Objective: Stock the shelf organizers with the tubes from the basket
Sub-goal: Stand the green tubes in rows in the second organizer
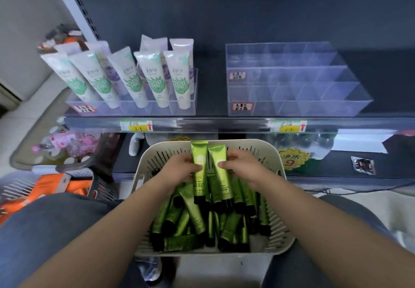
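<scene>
A beige slotted basket [279, 236] rests on my lap, filled with several green tubes [190, 218] with black caps. My left hand [179, 168] grips one green tube [199, 153] held upright, crimped end up. My right hand [244, 166] grips a second green tube [219, 155] right beside it. Both hands are over the basket's far half. On the shelf above, a clear acrylic organizer [292, 90] at the right has several empty compartments. A second clear organizer [134, 108] at the left holds several white tubes [152, 79].
The shelf's front rail [213, 124] carries yellow price tags. Below it is a lower shelf with bottled goods and a yellow "9" sign [292, 159]. To the left, a grey bin [56, 153] holds pink items, and an orange package [45, 189] lies near my left knee.
</scene>
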